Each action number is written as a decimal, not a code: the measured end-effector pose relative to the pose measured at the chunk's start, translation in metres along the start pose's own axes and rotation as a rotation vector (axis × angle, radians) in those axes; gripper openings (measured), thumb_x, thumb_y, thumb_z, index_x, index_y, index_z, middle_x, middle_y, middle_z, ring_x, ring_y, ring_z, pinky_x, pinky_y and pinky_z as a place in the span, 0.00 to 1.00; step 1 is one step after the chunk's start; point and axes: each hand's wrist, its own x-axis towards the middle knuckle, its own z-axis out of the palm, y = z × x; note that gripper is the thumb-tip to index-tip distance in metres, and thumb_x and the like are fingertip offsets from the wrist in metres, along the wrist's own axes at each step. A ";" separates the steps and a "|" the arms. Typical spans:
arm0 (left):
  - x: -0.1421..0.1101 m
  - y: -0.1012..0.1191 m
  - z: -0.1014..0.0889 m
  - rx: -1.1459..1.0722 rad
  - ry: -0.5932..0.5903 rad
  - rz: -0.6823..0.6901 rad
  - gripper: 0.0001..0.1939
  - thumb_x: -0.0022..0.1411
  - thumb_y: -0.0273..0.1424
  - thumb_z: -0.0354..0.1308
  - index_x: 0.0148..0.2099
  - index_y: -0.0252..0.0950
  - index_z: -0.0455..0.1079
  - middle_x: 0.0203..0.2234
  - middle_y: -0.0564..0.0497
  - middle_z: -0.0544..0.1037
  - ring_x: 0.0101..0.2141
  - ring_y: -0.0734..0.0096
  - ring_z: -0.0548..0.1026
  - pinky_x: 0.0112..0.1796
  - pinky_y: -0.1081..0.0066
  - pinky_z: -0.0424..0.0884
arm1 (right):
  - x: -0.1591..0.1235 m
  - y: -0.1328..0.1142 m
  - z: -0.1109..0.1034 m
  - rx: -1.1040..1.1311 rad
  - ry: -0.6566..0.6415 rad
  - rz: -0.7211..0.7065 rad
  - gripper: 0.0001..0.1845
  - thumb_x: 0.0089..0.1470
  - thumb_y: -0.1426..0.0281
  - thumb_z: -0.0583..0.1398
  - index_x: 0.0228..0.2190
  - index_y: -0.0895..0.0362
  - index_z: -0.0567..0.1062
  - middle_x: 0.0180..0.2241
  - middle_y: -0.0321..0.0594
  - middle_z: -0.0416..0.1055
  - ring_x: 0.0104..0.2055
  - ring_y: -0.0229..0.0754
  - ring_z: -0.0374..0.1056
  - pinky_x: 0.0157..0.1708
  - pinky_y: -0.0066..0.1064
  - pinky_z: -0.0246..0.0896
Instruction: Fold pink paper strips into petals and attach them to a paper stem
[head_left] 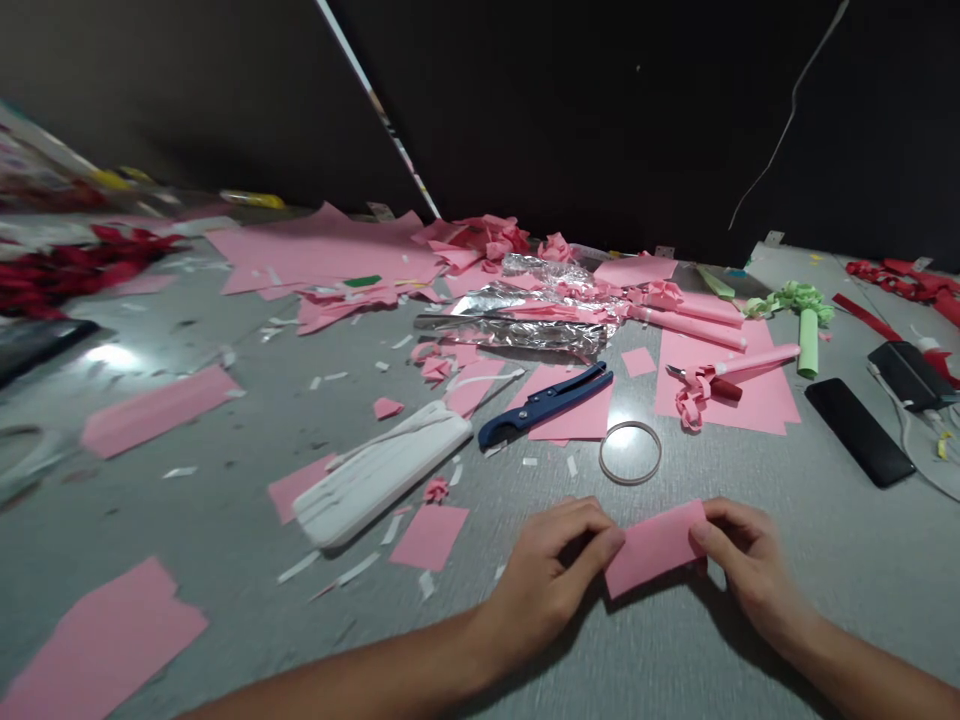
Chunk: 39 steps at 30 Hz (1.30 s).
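A small pink piece of paper (655, 548), longer than it is tall, is held between my two hands just above the grey table. My left hand (559, 560) pinches its left edge between thumb and fingers. At the other end, my right hand (742, 555) grips the upper right corner the same way. Beyond the paper lies a thin round ring (631, 453). A blue-handled cutting tool (547, 403) rests further back, to the left of the ring. Near my left hand is a loose pink paper square (430, 537).
A white oblong object (382, 475) lies left of centre. A black phone (859, 432) is at the right. Crumpled clear wrap (525, 315), rolled pink papers (694, 325) and a green paper flower (806, 310) lie towards the back. Paper scraps are scattered across the table.
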 end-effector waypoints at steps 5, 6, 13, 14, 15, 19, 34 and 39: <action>0.005 0.002 0.000 -0.021 -0.045 -0.024 0.19 0.74 0.37 0.57 0.31 0.36 0.76 0.25 0.51 0.77 0.28 0.71 0.73 0.32 0.71 0.64 | -0.002 0.005 -0.001 0.056 0.046 0.012 0.20 0.67 0.54 0.67 0.34 0.59 0.86 0.23 0.39 0.74 0.25 0.40 0.70 0.27 0.30 0.66; 0.005 0.003 -0.001 -0.025 -0.052 -0.024 0.19 0.75 0.37 0.57 0.31 0.36 0.76 0.25 0.51 0.77 0.28 0.71 0.73 0.32 0.71 0.64 | -0.002 0.008 -0.002 0.080 0.051 0.010 0.20 0.67 0.54 0.67 0.36 0.58 0.86 0.23 0.39 0.74 0.26 0.40 0.70 0.27 0.30 0.66; 0.002 0.000 0.002 -0.251 -0.019 -0.169 0.18 0.75 0.41 0.58 0.39 0.35 0.81 0.21 0.52 0.79 0.22 0.71 0.76 0.29 0.72 0.69 | -0.002 0.008 -0.004 0.111 -0.167 -0.033 0.20 0.64 0.53 0.69 0.35 0.59 0.85 0.26 0.42 0.77 0.28 0.40 0.72 0.28 0.29 0.66; 0.001 -0.001 0.002 -0.293 -0.039 -0.188 0.17 0.75 0.41 0.58 0.41 0.34 0.82 0.22 0.51 0.80 0.23 0.70 0.78 0.30 0.72 0.71 | -0.002 0.006 -0.003 0.078 -0.183 -0.037 0.21 0.65 0.53 0.69 0.32 0.60 0.85 0.26 0.42 0.77 0.28 0.40 0.72 0.28 0.29 0.66; 0.002 -0.001 0.003 -0.308 -0.062 -0.190 0.17 0.74 0.41 0.59 0.41 0.34 0.82 0.23 0.50 0.82 0.24 0.69 0.79 0.31 0.71 0.73 | -0.003 0.004 -0.002 0.047 -0.187 -0.039 0.23 0.65 0.53 0.68 0.30 0.60 0.84 0.25 0.43 0.77 0.27 0.40 0.72 0.28 0.29 0.65; 0.004 0.001 0.003 -0.150 -0.126 -0.105 0.14 0.71 0.38 0.62 0.35 0.35 0.82 0.26 0.49 0.83 0.27 0.70 0.78 0.31 0.72 0.68 | -0.002 -0.001 0.001 -0.013 -0.130 -0.020 0.27 0.67 0.50 0.65 0.28 0.61 0.83 0.24 0.45 0.78 0.25 0.40 0.71 0.27 0.29 0.65; 0.003 -0.005 0.001 -0.035 -0.119 -0.075 0.17 0.71 0.38 0.62 0.30 0.37 0.80 0.22 0.53 0.81 0.24 0.73 0.75 0.28 0.75 0.65 | 0.000 -0.001 0.004 -0.041 -0.185 -0.019 0.31 0.68 0.47 0.63 0.25 0.60 0.79 0.20 0.42 0.73 0.21 0.36 0.65 0.22 0.28 0.57; 0.003 0.000 0.000 -0.011 -0.122 -0.001 0.17 0.74 0.36 0.59 0.32 0.37 0.80 0.24 0.53 0.81 0.26 0.73 0.76 0.29 0.76 0.67 | 0.001 -0.001 0.002 0.009 -0.161 -0.002 0.32 0.66 0.45 0.64 0.25 0.60 0.79 0.22 0.42 0.74 0.22 0.36 0.65 0.23 0.28 0.59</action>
